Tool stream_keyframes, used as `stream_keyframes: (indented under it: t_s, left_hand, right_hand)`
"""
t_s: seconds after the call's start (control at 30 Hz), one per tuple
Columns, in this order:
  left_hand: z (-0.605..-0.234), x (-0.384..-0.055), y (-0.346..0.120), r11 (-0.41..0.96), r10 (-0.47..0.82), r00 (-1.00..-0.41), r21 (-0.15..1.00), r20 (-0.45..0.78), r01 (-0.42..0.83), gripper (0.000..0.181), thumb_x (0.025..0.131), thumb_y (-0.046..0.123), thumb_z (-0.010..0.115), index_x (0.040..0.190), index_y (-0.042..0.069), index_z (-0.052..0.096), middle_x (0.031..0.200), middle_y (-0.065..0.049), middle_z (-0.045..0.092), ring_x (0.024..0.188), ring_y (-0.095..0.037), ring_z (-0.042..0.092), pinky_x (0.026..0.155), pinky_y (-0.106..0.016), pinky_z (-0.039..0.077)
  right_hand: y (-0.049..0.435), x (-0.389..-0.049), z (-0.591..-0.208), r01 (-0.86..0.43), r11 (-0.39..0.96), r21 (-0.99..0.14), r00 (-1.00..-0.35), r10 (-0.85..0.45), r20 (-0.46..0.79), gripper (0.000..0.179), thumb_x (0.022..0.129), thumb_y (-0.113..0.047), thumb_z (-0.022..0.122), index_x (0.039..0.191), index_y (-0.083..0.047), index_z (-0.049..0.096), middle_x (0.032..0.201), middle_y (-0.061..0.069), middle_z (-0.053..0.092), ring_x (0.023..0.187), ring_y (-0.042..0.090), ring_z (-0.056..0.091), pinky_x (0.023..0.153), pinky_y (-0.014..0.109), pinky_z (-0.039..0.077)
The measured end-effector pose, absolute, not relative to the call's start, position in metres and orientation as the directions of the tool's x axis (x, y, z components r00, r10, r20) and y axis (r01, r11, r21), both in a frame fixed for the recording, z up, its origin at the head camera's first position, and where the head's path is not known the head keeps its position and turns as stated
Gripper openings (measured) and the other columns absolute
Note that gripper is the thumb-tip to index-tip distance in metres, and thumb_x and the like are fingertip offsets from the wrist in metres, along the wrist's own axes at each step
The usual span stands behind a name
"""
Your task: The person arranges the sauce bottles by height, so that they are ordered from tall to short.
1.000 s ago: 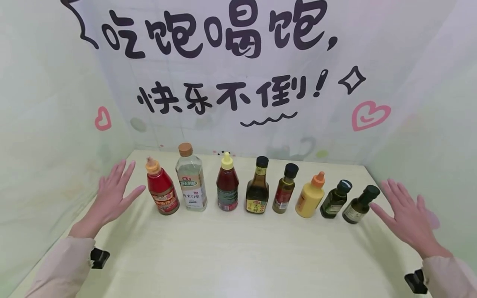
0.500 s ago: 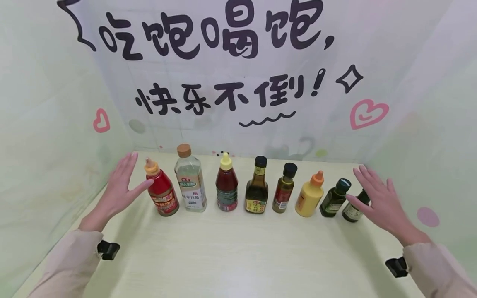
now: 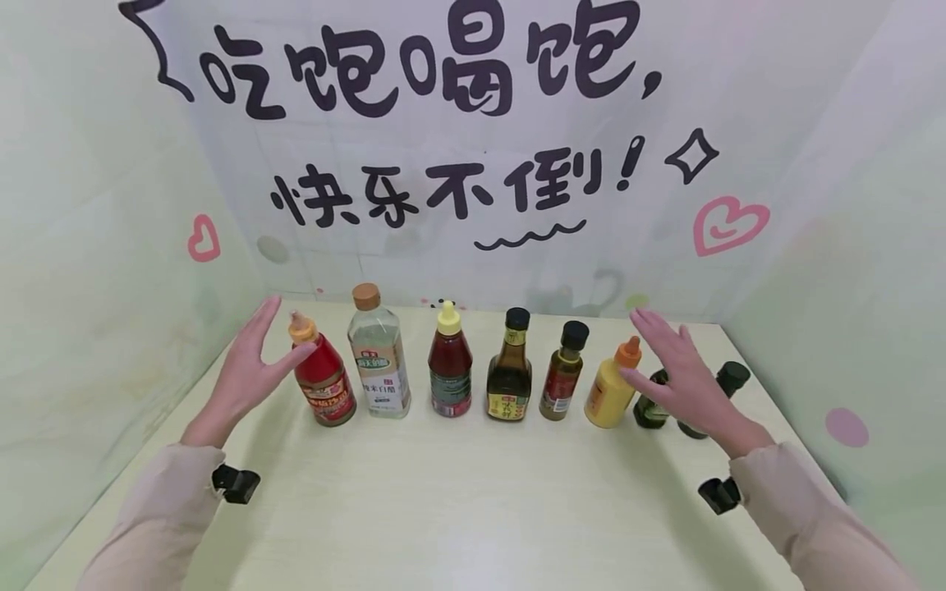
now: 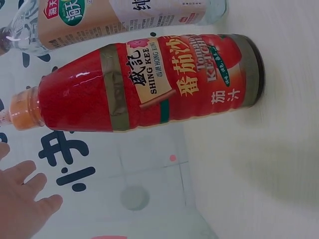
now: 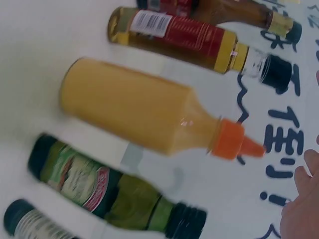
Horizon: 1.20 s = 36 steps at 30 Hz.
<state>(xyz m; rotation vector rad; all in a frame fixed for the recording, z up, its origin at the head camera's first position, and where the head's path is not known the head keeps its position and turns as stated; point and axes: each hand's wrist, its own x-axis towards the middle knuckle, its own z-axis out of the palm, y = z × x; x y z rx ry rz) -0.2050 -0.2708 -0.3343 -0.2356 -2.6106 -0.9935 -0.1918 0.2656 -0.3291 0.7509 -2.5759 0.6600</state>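
My left hand (image 3: pixel 245 373) hovers just left of the red ketchup bottle (image 3: pixel 325 386), fingers extended, its thumb overlapping the bottle's shoulder in the head view. In the left wrist view that ketchup bottle (image 4: pixel 149 82) shows its label, with fingertips (image 4: pixel 20 174) near its orange cap. My right hand (image 3: pixel 687 382) is raised with fingers spread, its thumb tip beside the yellow squeeze bottle (image 3: pixel 609 398). Behind the right hand, two dark green glass bottles are partly hidden. The right wrist view shows the yellow bottle (image 5: pixel 129 104) with its orange nozzle, and a green bottle (image 5: pixel 109 186) alongside. Neither hand holds anything.
Between the hands, a clear white vinegar bottle (image 3: pixel 380 361), a dark red bottle with a yellow cap (image 3: pixel 451 373), a brown sauce bottle (image 3: pixel 510 377) and a red-labelled bottle (image 3: pixel 562 377) stand in a row on the pale table (image 3: pixel 443 501). A printed cloth wall (image 3: pixel 414 263) rises behind.
My right hand has moved left from beyond the end of the row, past the green bottles, to the yellow bottle. My left hand has shifted slightly right towards the ketchup bottle. The bottles stay put.
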Motion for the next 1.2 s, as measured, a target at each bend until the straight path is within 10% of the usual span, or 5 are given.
stream_keyframes:
  t_s: [0.27, 0.87, 1.2]
  left_hand:
    - [-0.334, -0.207, -0.267, 0.697, 0.012, -0.937, 0.669, 0.349, 0.258, 0.077, 0.082, 0.039, 0.060, 0.143, 0.021, 0.016, 0.145, -0.011, 0.017, 0.131, -0.033, 0.013, 0.091, -0.066, 0.020]
    - [-0.336, -0.215, -0.267, 0.616, 0.073, -0.975, 0.760, 0.208, 0.208, 0.072, 0.084, 0.035, 0.060, 0.138, 0.004, 0.025, 0.132, -0.022, 0.035, 0.121, -0.039, 0.029, 0.094, -0.059, 0.026]
    - [-0.337, -0.221, -0.270, 0.598, 0.082, -0.982, 0.780, 0.171, 0.186, 0.071, 0.084, 0.035, 0.059, 0.139, 0.006, 0.024, 0.129, -0.024, 0.038, 0.115, -0.043, 0.036, 0.087, -0.057, 0.035]
  right_hand:
    - [0.230, -0.203, -0.321, -0.621, 0.690, -0.371, -0.766, -0.434, 0.474, 0.074, 0.080, -0.021, 0.066, 0.141, -0.021, 0.023, 0.144, 0.005, 0.025, 0.128, 0.028, 0.026, 0.091, 0.055, 0.033]
    - [0.145, -0.229, -0.301, -0.848, 0.416, -0.330, -0.523, -0.550, 0.651, 0.051, 0.078, -0.013, 0.067, 0.124, -0.001, 0.049, 0.123, 0.011, 0.052, 0.113, 0.023, 0.047, 0.094, 0.037, 0.037]
    - [0.093, -0.242, -0.300, -0.848, 0.341, -0.406, -0.529, -0.598, 0.602, 0.041, 0.083, -0.016, 0.062, 0.120, -0.002, 0.052, 0.118, 0.010, 0.055, 0.105, 0.016, 0.052, 0.087, 0.028, 0.043]
